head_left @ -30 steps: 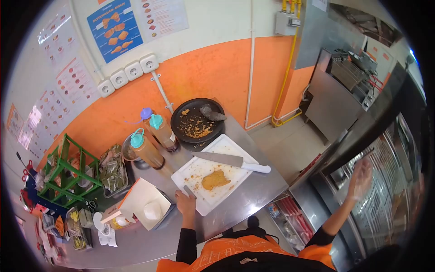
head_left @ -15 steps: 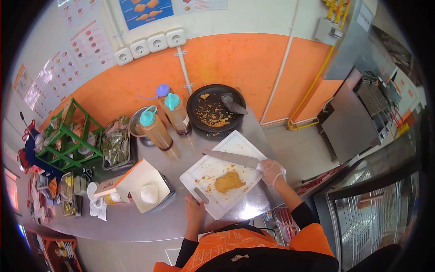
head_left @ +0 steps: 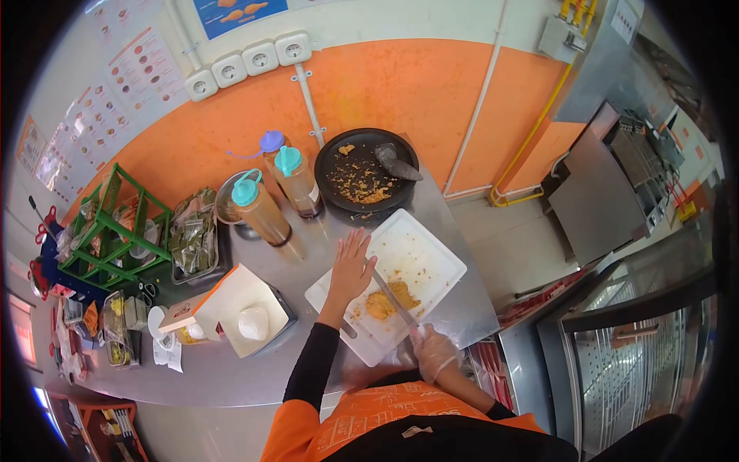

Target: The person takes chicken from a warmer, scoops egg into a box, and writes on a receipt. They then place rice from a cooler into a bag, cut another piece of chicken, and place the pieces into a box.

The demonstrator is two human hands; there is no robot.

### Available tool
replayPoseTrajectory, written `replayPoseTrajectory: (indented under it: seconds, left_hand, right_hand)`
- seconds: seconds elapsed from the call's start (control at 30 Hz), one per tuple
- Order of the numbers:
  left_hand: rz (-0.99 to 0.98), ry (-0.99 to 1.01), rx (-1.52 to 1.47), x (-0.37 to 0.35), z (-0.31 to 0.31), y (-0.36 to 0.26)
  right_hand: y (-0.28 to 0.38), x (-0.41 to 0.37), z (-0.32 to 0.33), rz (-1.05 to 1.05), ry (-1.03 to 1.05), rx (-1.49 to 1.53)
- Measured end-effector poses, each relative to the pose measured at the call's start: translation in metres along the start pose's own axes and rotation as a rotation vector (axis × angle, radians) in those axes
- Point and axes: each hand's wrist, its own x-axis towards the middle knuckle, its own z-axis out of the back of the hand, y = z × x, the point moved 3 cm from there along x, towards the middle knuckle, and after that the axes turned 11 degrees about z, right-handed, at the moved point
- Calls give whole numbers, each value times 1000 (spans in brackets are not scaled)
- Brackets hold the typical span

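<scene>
A kitchen knife lies slantwise over a flattened golden, crumb-coated piece of food on the white cutting board. My right hand, in a clear plastic glove, is closed round the knife's handle at the board's near edge. My bare left hand is open, fingers stretched out and together, over the board's left corner. Its palm side is right by the knife's tip end. Crumbs are scattered about the food.
Behind the board sits a dark stone mortar with crumbs and a stone pestle. Sauce bottles stand left of it. An open cardboard box holds a white wrapped ball. Farther left is a green rack.
My left hand has moved from the board's near left edge up over its left corner and opened flat. My right hand has come nearer, swinging the knife across the food.
</scene>
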Motion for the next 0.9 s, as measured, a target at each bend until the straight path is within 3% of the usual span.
replayPoseTrajectory:
  seconds: [0.13, 0.47, 0.63, 0.9]
  left_hand:
    - [30, 125, 33, 3, -33, 26]
    - [13, 109, 89, 5, -49, 35]
    - [-109, 43, 31, 26, -20, -1]
    - [5, 72, -45, 16, -51, 21]
  right_hand:
    - [5, 2, -15, -32, -26, 5]
    - [-16, 22, -33, 93, -114, 87]
    - [5, -2, 3, -45, -69, 108]
    - [0, 10, -14, -65, -53, -11]
